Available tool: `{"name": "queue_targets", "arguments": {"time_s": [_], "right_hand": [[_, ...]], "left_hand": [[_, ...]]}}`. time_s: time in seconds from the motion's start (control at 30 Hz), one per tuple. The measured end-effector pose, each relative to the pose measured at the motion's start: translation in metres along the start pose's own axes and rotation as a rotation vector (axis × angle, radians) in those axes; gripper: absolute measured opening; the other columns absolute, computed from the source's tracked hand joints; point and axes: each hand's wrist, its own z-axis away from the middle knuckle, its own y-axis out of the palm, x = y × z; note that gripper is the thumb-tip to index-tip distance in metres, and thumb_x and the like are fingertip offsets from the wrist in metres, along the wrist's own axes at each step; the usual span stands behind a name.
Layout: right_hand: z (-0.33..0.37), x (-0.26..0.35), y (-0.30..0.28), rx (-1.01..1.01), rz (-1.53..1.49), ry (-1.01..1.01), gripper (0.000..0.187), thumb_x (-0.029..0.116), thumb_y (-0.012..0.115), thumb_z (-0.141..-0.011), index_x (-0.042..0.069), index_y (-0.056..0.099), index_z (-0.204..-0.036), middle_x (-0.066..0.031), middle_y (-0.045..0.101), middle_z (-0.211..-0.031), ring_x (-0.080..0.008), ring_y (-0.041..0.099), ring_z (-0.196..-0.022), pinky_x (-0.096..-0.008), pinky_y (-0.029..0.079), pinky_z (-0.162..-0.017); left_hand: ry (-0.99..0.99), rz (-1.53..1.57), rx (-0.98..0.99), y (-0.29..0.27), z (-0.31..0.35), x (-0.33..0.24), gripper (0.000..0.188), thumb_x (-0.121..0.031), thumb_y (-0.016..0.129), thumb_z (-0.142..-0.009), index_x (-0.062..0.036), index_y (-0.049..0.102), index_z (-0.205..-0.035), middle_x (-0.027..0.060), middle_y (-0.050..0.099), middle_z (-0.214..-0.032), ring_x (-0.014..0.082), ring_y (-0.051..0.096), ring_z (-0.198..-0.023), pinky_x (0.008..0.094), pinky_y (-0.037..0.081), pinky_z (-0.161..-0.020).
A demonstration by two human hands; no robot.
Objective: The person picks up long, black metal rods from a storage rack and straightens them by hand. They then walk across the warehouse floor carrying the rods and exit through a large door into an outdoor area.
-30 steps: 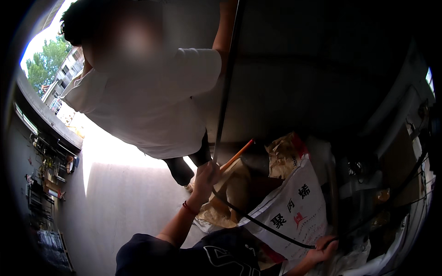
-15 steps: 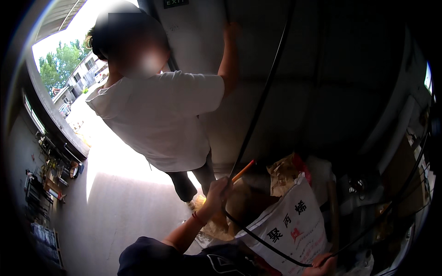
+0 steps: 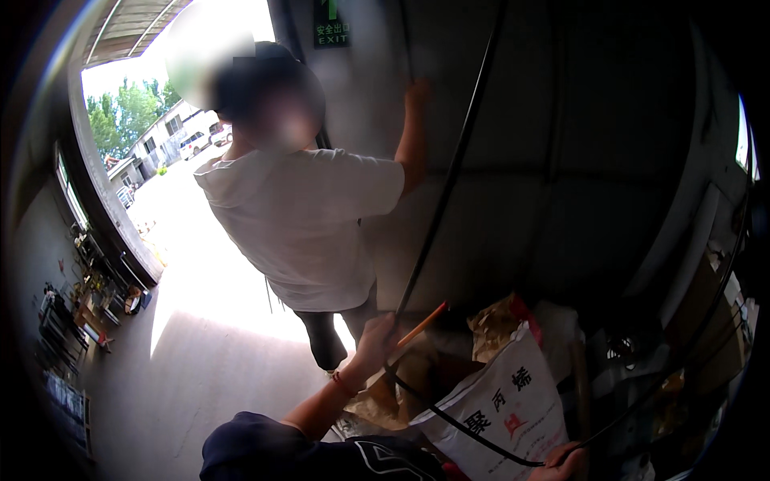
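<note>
My left hand (image 3: 375,343), a red band at its wrist, is closed around a black cable (image 3: 451,180) and a thin orange stick (image 3: 423,324) that pokes out past the fingers. From above, the cable comes down to this hand, sags across the front of a white sack (image 3: 525,401) and reaches my right hand (image 3: 563,462) at the lower edge. There the fingers are wrapped round the cable, partly cut off by the picture's rim. Beyond the right hand it rises along the right side into shadow.
A co-worker in a white shirt (image 3: 301,224) stands ahead, one arm raised to a thin dark line by the dark wall (image 3: 513,216). Brown paper bags (image 3: 491,327) lie behind the sack. On the left are a bright doorway and cluttered shelving (image 3: 68,321) along the wall.
The view has tilted upward, so the co-worker sits lower and further right and more of the green sign shows. Both my hands keep their hold on the cable, almost unmoved.
</note>
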Motion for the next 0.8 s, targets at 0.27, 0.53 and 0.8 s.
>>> {"name": "queue_targets", "arguments": {"time_s": [0.27, 0.53, 0.8], "right_hand": [[0.018, 0.018, 0.004, -0.235, -0.059, 0.150, 0.035, 0.027, 0.054, -0.078, 0.000, 0.042, -0.060, -0.0076, 0.039, -0.059, -0.0170, 0.041, -0.058, -0.0272, 0.034, -0.050], [0.029, 0.010, -0.005, -0.221, -0.172, 0.191, 0.032, 0.029, 0.058, -0.077, 0.001, 0.050, -0.065, -0.0088, 0.045, -0.062, -0.0169, 0.045, -0.062, -0.0281, 0.036, -0.055], [0.034, 0.036, 0.003, -0.227, -0.150, 0.233, 0.034, 0.028, 0.052, -0.080, 0.005, 0.046, -0.055, -0.0046, 0.042, -0.059, -0.0170, 0.042, -0.059, -0.0288, 0.033, -0.054]], "left_hand": [[0.025, 0.027, 0.070, -0.007, 0.014, -0.007, 0.035, -0.034, 0.039, -0.087, -0.0063, 0.049, -0.067, -0.0027, 0.039, -0.053, 0.0051, 0.032, -0.044, 0.0193, 0.022, -0.041], [-0.077, 0.217, 0.042, -0.027, 0.008, 0.017, 0.020, -0.028, 0.048, -0.084, -0.0088, 0.052, -0.081, -0.0011, 0.049, -0.075, 0.0068, 0.046, -0.065, 0.0186, 0.037, -0.053], [-0.062, 0.252, 0.118, -0.027, 0.007, 0.016, 0.019, -0.026, 0.047, -0.084, -0.0086, 0.053, -0.078, -0.0012, 0.049, -0.069, 0.0064, 0.046, -0.060, 0.0197, 0.037, -0.051]]}}
